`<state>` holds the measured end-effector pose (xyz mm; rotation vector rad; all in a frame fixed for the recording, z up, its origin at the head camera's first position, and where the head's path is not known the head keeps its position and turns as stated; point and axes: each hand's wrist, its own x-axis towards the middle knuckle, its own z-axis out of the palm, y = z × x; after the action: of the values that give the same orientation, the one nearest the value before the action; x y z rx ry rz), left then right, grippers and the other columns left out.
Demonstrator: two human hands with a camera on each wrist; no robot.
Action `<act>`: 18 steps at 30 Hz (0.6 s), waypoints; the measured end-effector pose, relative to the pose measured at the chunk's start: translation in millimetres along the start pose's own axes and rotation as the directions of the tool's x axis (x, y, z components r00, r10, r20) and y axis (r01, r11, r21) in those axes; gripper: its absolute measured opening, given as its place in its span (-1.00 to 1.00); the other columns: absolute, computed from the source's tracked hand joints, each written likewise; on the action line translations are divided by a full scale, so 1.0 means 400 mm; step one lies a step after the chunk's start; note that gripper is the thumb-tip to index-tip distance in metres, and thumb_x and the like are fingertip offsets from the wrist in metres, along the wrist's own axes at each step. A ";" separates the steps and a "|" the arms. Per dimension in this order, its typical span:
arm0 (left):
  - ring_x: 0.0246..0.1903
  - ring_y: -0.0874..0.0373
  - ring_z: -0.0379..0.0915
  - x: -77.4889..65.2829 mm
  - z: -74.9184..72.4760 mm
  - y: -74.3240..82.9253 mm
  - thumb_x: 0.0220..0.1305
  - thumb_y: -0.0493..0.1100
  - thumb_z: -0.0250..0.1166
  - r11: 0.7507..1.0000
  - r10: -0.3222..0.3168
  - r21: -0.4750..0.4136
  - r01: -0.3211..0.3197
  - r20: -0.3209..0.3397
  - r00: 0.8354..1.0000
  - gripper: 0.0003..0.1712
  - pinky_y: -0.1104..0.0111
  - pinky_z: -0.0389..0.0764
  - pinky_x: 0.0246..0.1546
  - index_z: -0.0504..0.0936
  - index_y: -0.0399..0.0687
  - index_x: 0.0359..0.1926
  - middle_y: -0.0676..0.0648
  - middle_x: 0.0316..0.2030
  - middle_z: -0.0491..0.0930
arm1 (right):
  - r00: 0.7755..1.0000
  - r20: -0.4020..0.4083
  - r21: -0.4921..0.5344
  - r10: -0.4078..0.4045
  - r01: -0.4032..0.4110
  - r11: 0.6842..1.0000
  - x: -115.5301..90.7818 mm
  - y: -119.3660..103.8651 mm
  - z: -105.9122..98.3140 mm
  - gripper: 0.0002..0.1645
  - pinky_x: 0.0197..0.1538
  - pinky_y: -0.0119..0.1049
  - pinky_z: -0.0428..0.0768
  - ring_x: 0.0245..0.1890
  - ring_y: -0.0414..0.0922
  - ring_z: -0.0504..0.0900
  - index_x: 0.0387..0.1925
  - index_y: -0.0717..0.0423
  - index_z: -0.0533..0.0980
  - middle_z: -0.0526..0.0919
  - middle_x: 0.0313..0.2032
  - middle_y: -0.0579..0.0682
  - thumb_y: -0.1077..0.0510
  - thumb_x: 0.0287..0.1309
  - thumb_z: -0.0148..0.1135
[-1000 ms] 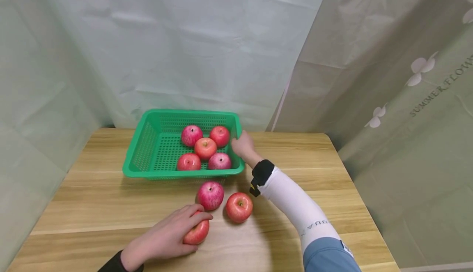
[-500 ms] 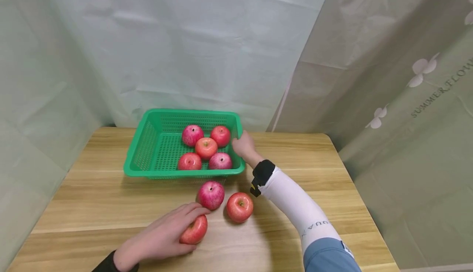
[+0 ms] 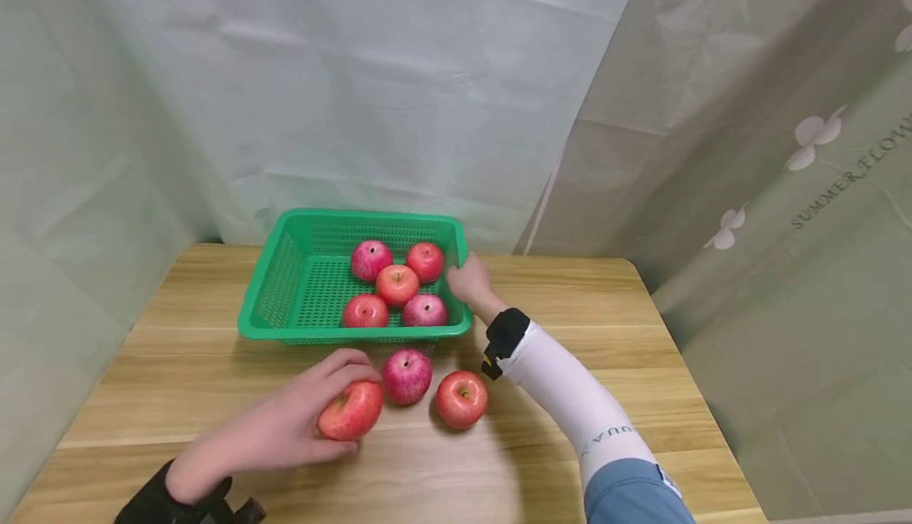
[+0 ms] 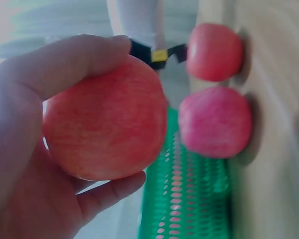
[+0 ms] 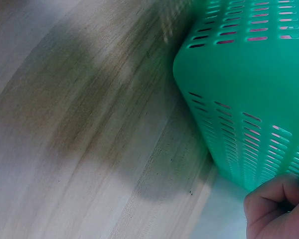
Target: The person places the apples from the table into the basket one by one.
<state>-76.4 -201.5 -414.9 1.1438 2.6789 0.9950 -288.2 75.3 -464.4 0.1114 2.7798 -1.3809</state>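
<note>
My left hand (image 3: 302,413) grips a red apple (image 3: 351,411), its fingers over the top and the thumb below; in the left wrist view the apple (image 4: 107,119) is held off the table. My right hand (image 3: 470,282) holds the right rim of a green plastic basket (image 3: 267,326), and the right wrist view shows its curled fingers (image 5: 279,199) at the basket's edge. Several apples lie inside the basket, toward its right side, among them a pale red apple (image 3: 397,286). In front of the basket sit a dark pink apple (image 3: 407,377) and a red apple (image 3: 461,400).
The wooden table (image 3: 570,397) carries everything. A pale curtain (image 3: 399,96) hangs right behind its back edge, and more curtain stands along the left and right sides. My right forearm (image 3: 570,389) reaches across the right half of the table.
My left hand has lifted the apple and drawn it left and toward the basket, away from its spot near the front. The right hand and basket have stayed put.
</note>
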 end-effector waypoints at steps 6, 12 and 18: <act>0.21 0.22 0.41 0.007 -0.046 -0.010 -0.01 -0.06 0.76 0.997 -0.010 0.078 0.019 -0.106 0.994 -0.10 0.25 0.73 0.00 0.53 0.26 0.34 0.20 0.33 0.36 | 1.000 0.004 0.005 0.003 -0.003 1.000 0.000 0.000 -0.001 -0.64 0.05 0.06 0.70 0.03 0.17 0.67 0.08 0.40 0.50 0.67 -0.04 0.28 0.19 0.41 0.09; 0.23 0.16 0.39 0.014 -0.071 -0.022 -0.06 -0.10 0.78 0.995 -0.011 0.099 0.026 -0.148 0.989 -0.07 0.25 0.75 -0.05 0.54 0.18 0.36 0.13 0.33 0.37 | 1.000 0.014 0.009 0.006 -0.006 1.000 0.005 0.005 0.001 -0.61 0.05 0.05 0.70 0.05 0.17 0.66 0.12 0.41 0.48 0.66 -0.02 0.28 0.18 0.44 0.08; 0.19 0.09 0.42 0.041 -0.106 -0.044 -0.10 -0.18 0.78 0.986 0.035 0.168 0.006 -0.236 0.971 -0.03 0.14 0.77 -0.10 0.54 0.09 0.37 0.03 0.30 0.40 | 1.000 0.016 0.016 0.011 -0.012 1.000 0.005 0.005 0.002 -0.59 0.07 0.05 0.69 0.06 0.17 0.65 0.15 0.42 0.47 0.65 0.00 0.28 0.18 0.45 0.09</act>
<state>-111.6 -222.4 -388.7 1.1393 2.9990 0.9822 -289.9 76.0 -466.6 0.1158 2.7511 -1.3952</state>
